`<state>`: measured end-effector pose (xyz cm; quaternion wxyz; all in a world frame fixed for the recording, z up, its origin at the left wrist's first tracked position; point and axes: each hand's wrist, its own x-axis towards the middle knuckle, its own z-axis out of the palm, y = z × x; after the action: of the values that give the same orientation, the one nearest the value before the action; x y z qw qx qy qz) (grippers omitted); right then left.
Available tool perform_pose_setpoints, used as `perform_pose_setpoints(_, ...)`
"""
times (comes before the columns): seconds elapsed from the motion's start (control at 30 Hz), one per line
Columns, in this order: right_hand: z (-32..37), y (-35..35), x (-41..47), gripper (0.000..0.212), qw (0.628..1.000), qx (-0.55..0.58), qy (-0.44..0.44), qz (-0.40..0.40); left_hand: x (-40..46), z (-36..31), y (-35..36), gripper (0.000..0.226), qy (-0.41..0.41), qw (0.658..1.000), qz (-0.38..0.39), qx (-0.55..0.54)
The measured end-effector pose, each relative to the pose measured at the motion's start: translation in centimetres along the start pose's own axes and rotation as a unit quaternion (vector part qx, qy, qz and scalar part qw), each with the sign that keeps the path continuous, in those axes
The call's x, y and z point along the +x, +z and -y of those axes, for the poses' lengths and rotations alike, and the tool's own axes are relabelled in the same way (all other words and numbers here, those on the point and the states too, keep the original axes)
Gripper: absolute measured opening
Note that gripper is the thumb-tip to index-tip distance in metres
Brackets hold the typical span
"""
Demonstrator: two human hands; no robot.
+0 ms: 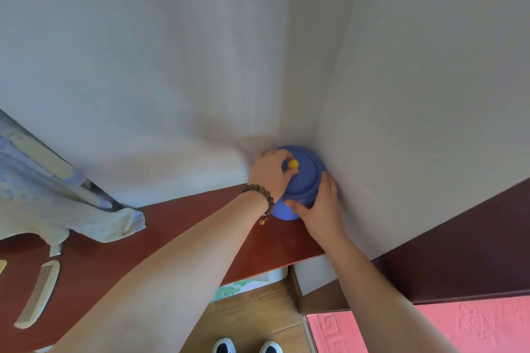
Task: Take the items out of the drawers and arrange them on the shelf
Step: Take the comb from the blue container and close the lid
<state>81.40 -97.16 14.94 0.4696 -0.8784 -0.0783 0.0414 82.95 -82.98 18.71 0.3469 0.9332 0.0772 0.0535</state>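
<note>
Now the blue pot (301, 180) sits lidded on the shelf (200, 226), in the wall corner; contents hidden. Left hand (271, 173) seemingly pinches its yellow knob (293, 163); right hand (321, 206) cups its side.

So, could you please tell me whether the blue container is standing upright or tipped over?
Upright: the blue container sits on the shelf, yellow knob on top.

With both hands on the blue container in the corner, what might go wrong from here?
The left hand pinches the small yellow knob; lifting by it might pull the lid off. The blue container sits tight against the walls, so the right hand has little room. The comb lies near the shelf edge and might get knocked.
</note>
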Motion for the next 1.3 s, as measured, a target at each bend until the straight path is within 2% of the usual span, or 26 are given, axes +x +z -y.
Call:
perform_pose_setpoints(0.23, 0.2, 0.0, -0.2, 0.103, 1.000, -0.003, 0.017, 0.007, -0.2, -0.3, 0.4, 0.027, 0.000, 0.998, -0.008, 0.057)
perform_pose_setpoints(0.37, 0.6, 0.2, -0.6, 0.102, 1.000, -0.027, 0.017, 0.001, -1.2, 0.0, 0.1, 0.050, 0.000, 0.998, 0.012, 0.059)
perform_pose_setpoints(0.47, 1.6, 0.6, -1.5, 0.093, 0.998, -0.066, -0.018, -0.015, -3.2, 1.6, -0.8, 0.058, -0.016, 0.998, -0.020, 0.059)
perform_pose_setpoints(0.6, 3.7, 2.6, -3.5, 0.080, 0.991, -0.091, -0.101, -0.019, -7.5, 5.2, -3.0, 0.057, -0.074, 0.993, -0.054, 0.077)
perform_pose_setpoints(0.9, 7.6, 11.6, -9.2, 0.065, 0.972, -0.118, -0.156, 0.129, -19.7, 14.9, -10.5, 0.052, -0.194, 0.959, -0.127, 0.163)
perform_pose_setpoints(1.07, 11.0, 17.4, -13.1, 0.060, 0.958, -0.130, -0.168, 0.192, -25.9, 20.0, -14.6, 0.050, -0.259, 0.938, -0.170, 0.156)
perform_pose_setpoints(1.3, 16.7, 27.9, -20.7, 0.057, 0.948, -0.140, -0.190, 0.212, -33.6, 29.0, -21.4, 0.048, -0.269, 0.933, -0.186, 0.149)
